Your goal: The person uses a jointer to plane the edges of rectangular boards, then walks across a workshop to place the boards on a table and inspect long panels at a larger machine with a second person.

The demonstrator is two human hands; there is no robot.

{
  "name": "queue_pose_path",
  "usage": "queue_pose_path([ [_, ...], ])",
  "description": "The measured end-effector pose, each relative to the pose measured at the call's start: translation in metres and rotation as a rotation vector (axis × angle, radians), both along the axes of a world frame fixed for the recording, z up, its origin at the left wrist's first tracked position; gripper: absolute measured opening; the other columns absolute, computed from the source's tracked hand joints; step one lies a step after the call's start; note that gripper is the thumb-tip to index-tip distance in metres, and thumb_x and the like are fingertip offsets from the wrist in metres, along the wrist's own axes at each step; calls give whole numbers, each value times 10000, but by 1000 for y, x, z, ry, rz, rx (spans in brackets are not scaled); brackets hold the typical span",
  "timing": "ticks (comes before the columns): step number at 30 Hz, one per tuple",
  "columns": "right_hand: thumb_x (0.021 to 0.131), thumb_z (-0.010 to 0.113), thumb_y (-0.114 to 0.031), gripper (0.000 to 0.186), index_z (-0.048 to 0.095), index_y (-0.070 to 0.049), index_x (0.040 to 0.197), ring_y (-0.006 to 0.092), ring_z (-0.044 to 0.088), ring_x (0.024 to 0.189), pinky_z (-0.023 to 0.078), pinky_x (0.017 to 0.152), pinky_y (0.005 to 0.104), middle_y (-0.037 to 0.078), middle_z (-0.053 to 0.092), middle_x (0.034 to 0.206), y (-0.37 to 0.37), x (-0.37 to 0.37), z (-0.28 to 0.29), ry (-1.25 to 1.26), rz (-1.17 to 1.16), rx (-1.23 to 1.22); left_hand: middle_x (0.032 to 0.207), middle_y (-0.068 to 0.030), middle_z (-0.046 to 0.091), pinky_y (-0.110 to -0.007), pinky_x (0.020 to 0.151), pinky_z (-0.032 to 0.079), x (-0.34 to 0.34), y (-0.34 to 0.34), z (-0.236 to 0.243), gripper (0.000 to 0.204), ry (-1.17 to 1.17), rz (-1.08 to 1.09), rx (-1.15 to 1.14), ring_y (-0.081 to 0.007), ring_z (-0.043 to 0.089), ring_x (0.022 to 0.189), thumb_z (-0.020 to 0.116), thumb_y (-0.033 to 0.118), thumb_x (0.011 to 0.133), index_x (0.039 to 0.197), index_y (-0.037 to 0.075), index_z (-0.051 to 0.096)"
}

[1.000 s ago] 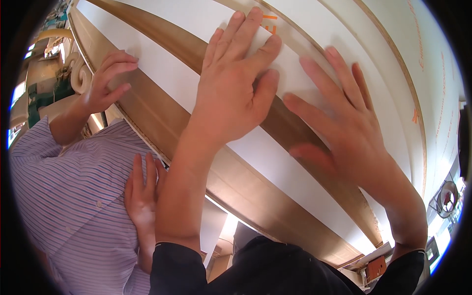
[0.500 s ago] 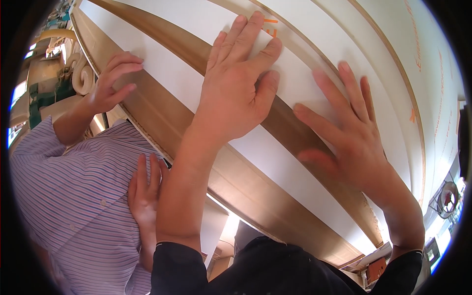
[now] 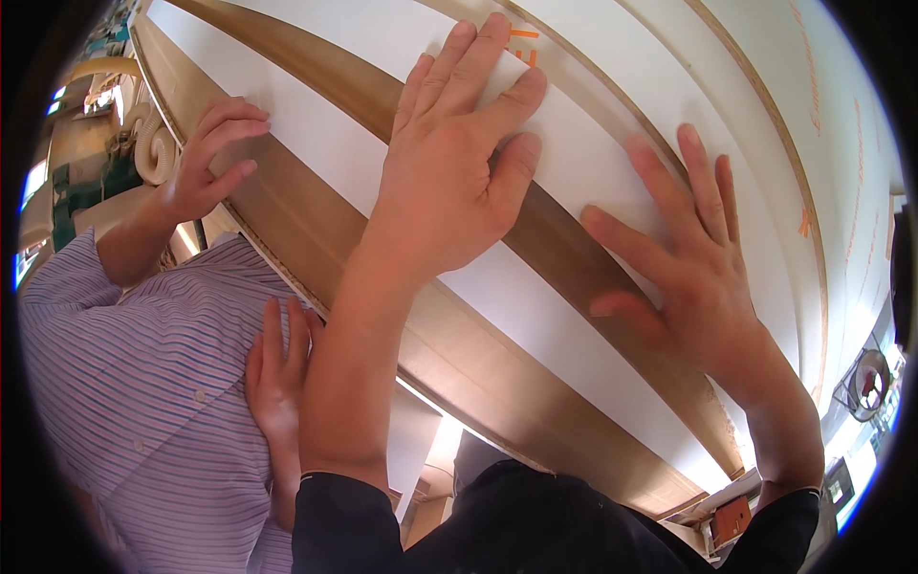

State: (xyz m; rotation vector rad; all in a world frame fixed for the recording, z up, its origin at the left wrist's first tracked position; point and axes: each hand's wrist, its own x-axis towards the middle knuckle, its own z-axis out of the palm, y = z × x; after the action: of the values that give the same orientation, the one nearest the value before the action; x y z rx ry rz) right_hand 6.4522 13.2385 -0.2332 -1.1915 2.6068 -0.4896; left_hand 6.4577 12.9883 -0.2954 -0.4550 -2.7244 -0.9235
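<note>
Both of the person's hands lie flat and spread wide on a large panel (image 3: 535, 316) of white and brown wood-grain stripes, holding nothing, only pressing on it. The left hand (image 3: 454, 177) rests with its palm on a white stripe near the middle of the panel, fingertips reaching toward a small orange mark (image 3: 524, 43) near the upper edge. The right hand (image 3: 693, 263) lies further right, palm across a brown stripe and fingers fanned over the white beside it. The two hands are near each other but not touching.

I judge the step in hand to be pressing or steadying the panel, perhaps smoothing its facing down. A next move would call for even pressure from both palms while the co-worker keeps the far side from shifting.

That co-worker, in a striped shirt (image 3: 134, 383), stands at the panel's left edge. One of their hands (image 3: 206, 158) curls loosely over the edge near the upper left; the other hand (image 3: 277, 368) lies open-fingered just under the panel's lower edge, beside the person's left forearm.

Counted: four hands in all, two of the wearer and two of the co-worker; one panel, showing at least four brown stripes between white bands; one clear orange mark, with fainter orange marks toward the right rim that I cannot make out well enough to count.
</note>
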Motion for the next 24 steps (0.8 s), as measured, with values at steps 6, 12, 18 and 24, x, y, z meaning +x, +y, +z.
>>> queue_pose_path([
  [6,859,747,-473,509,704,-184,1276,442,170,1550,137,1212,646,173,362,1624,6,0,4,42,-31,8,1652,-133,341,-489,1253,154,5,9,11,409,-135,63,-84,-354,250,1549,595,142,966,1360,41,644],
  [12,848,765,-462,510,705,-181,1269,436,176,1547,139,1213,647,165,367,1618,15,-1,7,55,-36,-79,1652,-148,337,-485,1249,164,9,22,23,407,-115,60,-42,-372,240,1549,591,157,971,1358,38,643],
  [18,868,760,-431,496,691,-171,1285,417,186,1545,155,1216,641,151,339,1632,21,-1,18,59,-28,-129,1664,-156,306,-492,1253,138,11,35,36,425,-136,29,-45,-377,211,1557,578,166,979,1382,40,624],
  [24,863,754,-420,458,714,-139,1222,424,179,1551,146,1224,643,132,341,1643,83,52,61,107,-115,28,1660,-173,295,-495,1255,150,22,39,56,441,-175,29,-65,-372,221,1550,574,171,969,1393,57,613],
])
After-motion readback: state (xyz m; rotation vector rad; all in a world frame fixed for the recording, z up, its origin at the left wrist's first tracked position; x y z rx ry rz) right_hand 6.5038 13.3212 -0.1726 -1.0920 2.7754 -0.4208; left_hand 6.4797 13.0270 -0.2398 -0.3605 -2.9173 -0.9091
